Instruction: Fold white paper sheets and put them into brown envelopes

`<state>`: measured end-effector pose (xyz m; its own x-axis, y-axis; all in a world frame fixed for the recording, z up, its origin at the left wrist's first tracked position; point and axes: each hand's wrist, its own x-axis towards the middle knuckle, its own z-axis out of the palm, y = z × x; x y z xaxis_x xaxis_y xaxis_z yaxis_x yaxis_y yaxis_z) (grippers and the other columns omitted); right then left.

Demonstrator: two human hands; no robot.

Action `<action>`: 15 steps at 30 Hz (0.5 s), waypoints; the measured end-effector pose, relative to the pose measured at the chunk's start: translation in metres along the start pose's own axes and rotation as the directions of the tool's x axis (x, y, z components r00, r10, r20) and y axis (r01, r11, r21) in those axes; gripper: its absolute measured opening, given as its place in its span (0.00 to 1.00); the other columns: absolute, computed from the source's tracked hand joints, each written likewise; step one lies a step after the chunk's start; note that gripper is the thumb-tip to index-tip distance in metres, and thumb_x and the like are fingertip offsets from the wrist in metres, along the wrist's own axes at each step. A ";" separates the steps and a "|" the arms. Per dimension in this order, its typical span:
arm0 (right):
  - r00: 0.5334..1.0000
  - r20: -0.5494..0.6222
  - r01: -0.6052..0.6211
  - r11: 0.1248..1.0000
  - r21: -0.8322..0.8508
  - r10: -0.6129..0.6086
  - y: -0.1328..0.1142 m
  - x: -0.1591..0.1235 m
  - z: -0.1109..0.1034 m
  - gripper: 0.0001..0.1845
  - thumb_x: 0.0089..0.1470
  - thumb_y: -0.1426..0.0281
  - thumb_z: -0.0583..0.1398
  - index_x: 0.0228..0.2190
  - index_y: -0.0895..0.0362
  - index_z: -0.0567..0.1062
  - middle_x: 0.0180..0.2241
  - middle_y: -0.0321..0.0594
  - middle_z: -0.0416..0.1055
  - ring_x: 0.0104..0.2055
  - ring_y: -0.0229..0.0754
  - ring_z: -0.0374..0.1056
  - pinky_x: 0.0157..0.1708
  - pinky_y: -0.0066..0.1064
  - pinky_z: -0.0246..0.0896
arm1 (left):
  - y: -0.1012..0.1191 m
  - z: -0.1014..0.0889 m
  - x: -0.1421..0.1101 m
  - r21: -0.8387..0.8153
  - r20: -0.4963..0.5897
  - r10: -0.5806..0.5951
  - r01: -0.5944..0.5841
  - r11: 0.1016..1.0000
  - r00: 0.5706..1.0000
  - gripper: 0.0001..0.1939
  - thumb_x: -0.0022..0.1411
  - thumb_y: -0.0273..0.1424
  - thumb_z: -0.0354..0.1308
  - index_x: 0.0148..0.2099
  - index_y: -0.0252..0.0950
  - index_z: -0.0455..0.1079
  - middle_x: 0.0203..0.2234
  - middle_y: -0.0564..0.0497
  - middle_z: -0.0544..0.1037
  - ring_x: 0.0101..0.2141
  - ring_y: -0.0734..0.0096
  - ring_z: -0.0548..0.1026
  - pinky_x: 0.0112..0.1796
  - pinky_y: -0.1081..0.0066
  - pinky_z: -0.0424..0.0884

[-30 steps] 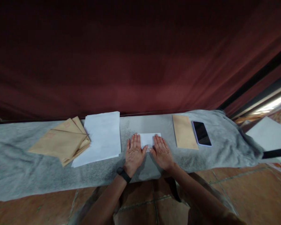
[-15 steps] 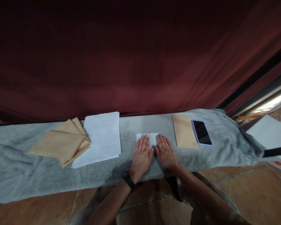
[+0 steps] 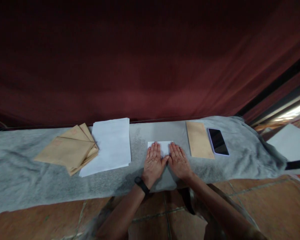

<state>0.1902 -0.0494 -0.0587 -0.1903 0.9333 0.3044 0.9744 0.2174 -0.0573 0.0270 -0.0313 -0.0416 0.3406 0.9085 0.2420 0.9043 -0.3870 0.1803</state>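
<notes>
A small folded piece of white paper [image 3: 165, 148] lies on the grey cloth, partly covered by both hands. My left hand [image 3: 153, 163] rests flat on its left side, fingers stretched out and pointing away from me. On the right side my right hand [image 3: 179, 162] lies flat too, its fingers extended. The two thumbs come together near the paper's lower edge, which the hands hide. Just right of my right hand is a brown envelope [image 3: 200, 140]. A stack of white paper sheets [image 3: 112, 143] lies to the left of my left hand.
Several brown envelopes [image 3: 67, 150] are fanned out at the left, overlapping the sheets. A phone [image 3: 218, 142] with a purple edge lies right of the single envelope. The grey cloth [image 3: 17, 170] covers a long narrow surface, with a dark red curtain [image 3: 140, 83] behind it.
The thumbs have moved closer together, now meeting over the paper. Both hands stay flat on it. The whole view has shifted slightly.
</notes>
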 end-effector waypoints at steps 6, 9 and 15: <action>0.999 -0.005 -0.041 0.999 0.019 0.042 0.001 0.001 -0.003 0.31 0.71 0.63 0.46 0.68 0.67 0.57 0.69 0.53 0.55 0.71 0.52 0.51 0.68 0.48 0.46 | -0.014 -0.004 0.000 0.081 0.006 -0.073 0.072 0.994 0.997 0.32 0.74 0.40 0.40 0.71 0.24 0.53 0.70 0.35 0.56 0.70 0.54 0.53 0.67 0.53 0.54; 0.996 -0.015 -0.082 0.996 0.023 0.082 0.003 0.003 -0.004 0.31 0.71 0.63 0.47 0.68 0.66 0.55 0.69 0.55 0.55 0.70 0.53 0.52 0.68 0.51 0.47 | -0.015 -0.006 0.000 0.087 -0.001 -0.082 0.082 0.993 0.997 0.30 0.74 0.38 0.40 0.71 0.25 0.53 0.70 0.36 0.56 0.70 0.55 0.53 0.67 0.52 0.54; 1.000 0.019 0.003 0.993 0.121 -0.006 -0.015 0.020 -0.009 0.32 0.71 0.63 0.44 0.69 0.67 0.52 0.70 0.55 0.51 0.73 0.51 0.47 0.69 0.49 0.47 | -0.016 -0.006 0.001 0.066 0.005 -0.073 0.073 0.995 0.997 0.29 0.73 0.36 0.41 0.72 0.29 0.54 0.70 0.35 0.54 0.70 0.52 0.52 0.66 0.48 0.56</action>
<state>0.1733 -0.0368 -0.0435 -0.1980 0.9373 0.2866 0.9522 0.2533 -0.1705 0.0113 -0.0252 -0.0390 0.2746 0.9351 0.2239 0.9418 -0.3085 0.1336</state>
